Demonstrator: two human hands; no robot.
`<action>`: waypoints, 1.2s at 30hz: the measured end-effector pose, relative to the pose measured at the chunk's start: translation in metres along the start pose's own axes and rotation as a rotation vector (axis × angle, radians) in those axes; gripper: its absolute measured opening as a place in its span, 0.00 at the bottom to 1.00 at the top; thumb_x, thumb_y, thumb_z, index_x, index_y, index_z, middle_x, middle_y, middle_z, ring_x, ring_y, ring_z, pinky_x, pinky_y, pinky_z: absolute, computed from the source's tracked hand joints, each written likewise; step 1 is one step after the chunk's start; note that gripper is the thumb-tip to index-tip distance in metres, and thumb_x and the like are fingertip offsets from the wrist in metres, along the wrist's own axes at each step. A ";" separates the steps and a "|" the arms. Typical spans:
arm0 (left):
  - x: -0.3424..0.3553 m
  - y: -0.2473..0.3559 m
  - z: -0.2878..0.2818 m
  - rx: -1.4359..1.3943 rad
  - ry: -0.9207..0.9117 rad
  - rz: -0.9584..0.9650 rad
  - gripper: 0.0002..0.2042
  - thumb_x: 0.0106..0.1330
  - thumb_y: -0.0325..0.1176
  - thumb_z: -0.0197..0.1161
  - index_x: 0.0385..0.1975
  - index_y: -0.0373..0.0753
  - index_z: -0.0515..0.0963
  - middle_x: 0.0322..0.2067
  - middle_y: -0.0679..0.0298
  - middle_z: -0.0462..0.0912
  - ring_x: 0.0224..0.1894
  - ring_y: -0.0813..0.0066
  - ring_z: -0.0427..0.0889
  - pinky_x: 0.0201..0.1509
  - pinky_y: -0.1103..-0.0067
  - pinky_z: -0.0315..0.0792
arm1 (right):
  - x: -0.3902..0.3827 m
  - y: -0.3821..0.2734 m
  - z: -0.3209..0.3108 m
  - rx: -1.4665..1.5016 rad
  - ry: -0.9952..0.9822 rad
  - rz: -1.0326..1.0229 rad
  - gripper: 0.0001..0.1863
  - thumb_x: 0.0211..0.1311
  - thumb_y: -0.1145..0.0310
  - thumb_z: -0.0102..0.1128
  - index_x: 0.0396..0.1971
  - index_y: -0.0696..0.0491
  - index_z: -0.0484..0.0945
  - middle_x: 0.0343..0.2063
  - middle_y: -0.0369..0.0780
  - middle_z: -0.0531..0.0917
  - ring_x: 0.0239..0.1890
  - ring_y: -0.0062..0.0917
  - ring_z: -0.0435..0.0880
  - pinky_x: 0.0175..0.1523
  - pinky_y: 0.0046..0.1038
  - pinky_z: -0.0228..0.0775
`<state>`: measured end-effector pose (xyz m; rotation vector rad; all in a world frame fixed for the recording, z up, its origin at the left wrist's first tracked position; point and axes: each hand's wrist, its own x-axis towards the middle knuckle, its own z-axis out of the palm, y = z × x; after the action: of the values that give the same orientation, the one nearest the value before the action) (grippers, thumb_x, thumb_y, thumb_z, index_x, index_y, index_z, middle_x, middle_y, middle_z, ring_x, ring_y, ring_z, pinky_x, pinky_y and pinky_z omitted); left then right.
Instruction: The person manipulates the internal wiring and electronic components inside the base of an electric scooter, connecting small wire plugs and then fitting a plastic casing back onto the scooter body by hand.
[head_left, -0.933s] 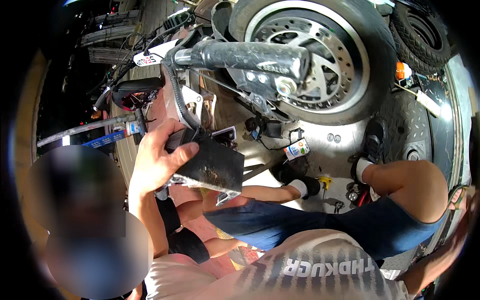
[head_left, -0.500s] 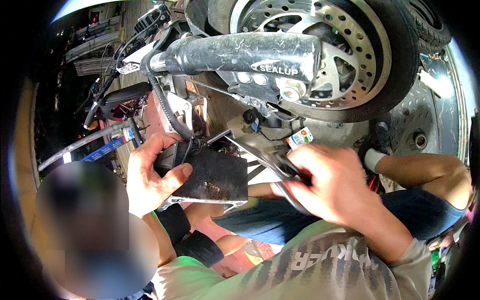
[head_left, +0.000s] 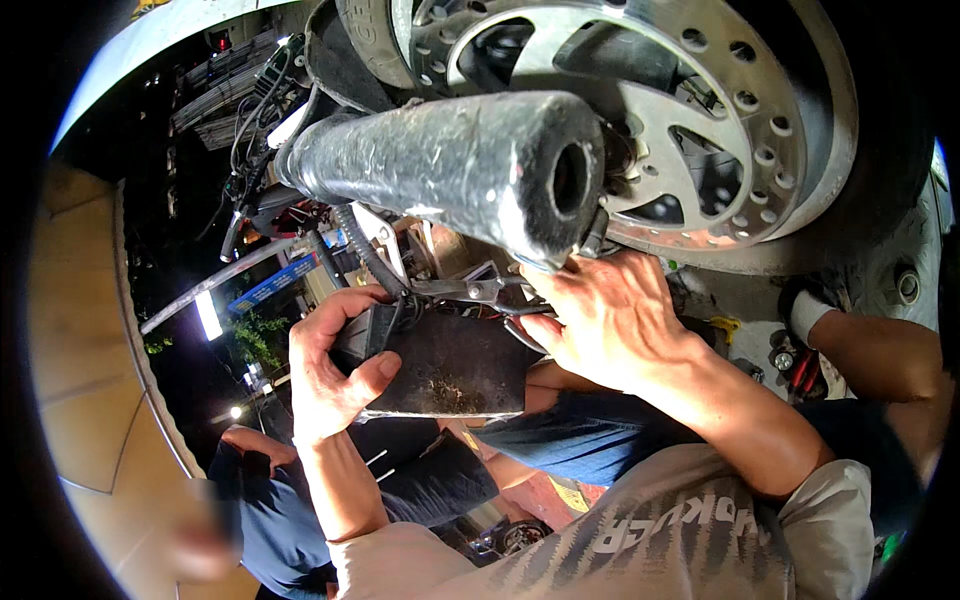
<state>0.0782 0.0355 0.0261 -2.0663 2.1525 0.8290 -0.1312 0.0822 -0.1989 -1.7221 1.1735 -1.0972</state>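
The left hand [head_left: 335, 375] clasped the left end of a flat black box [head_left: 450, 365], its fingers [head_left: 345, 305] curled over the far top edge and the thumb pressed across the near face, so the box sat held just below the motorcycle's black exhaust pipe [head_left: 440, 160]. The right hand [head_left: 610, 320] lay at the box's right end, fingers bent down and closed around a metal tool [head_left: 475, 290] whose bright jaws reached left over the box's top edge; whether the tool gripped anything could not be told. Black cables [head_left: 365, 250] ran down to the box beside the left hand. Behind the pipe stood the rear wheel's drilled brake disc [head_left: 720, 130]. Another person in dark blue [head_left: 270, 500] crouched lower left.
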 end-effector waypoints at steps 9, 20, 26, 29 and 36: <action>0.002 0.002 -0.002 0.045 -0.017 -0.005 0.29 0.51 0.48 0.79 0.42 0.28 0.81 0.47 0.53 0.88 0.48 0.68 0.85 0.56 0.74 0.76 | -0.001 0.002 0.015 0.100 -0.027 0.079 0.20 0.61 0.49 0.74 0.46 0.46 0.85 0.36 0.40 0.88 0.36 0.38 0.88 0.47 0.47 0.75; -0.001 0.002 -0.002 0.024 -0.014 -0.001 0.28 0.53 0.46 0.79 0.44 0.27 0.82 0.46 0.54 0.88 0.47 0.71 0.85 0.55 0.76 0.76 | -0.004 -0.013 0.016 -0.038 -0.126 -0.048 0.21 0.58 0.50 0.74 0.40 0.50 0.81 0.40 0.40 0.82 0.40 0.35 0.86 0.50 0.45 0.73; -0.002 0.006 -0.005 -0.025 -0.041 -0.033 0.28 0.50 0.46 0.80 0.44 0.28 0.82 0.44 0.60 0.87 0.44 0.77 0.81 0.52 0.78 0.75 | 0.007 -0.014 0.012 0.020 -0.151 -0.053 0.18 0.56 0.56 0.75 0.36 0.53 0.80 0.30 0.42 0.85 0.33 0.39 0.87 0.43 0.43 0.79; -0.007 0.005 -0.003 -0.054 -0.017 -0.041 0.28 0.49 0.45 0.79 0.44 0.29 0.82 0.40 0.64 0.86 0.41 0.79 0.79 0.48 0.80 0.73 | 0.008 -0.017 0.013 0.079 -0.085 -0.029 0.16 0.56 0.59 0.75 0.33 0.54 0.79 0.26 0.42 0.85 0.28 0.40 0.88 0.38 0.42 0.80; -0.016 0.003 -0.002 0.079 0.017 0.084 0.27 0.53 0.46 0.76 0.48 0.32 0.82 0.31 0.65 0.80 0.34 0.80 0.74 0.40 0.79 0.69 | -0.030 0.042 0.027 -0.048 -0.020 0.079 0.20 0.58 0.55 0.75 0.38 0.54 0.78 0.32 0.42 0.87 0.35 0.38 0.90 0.48 0.42 0.80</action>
<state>0.0774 0.0490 0.0351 -1.9657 2.2557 0.7238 -0.1241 0.1024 -0.2529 -1.7041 1.2539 -1.0099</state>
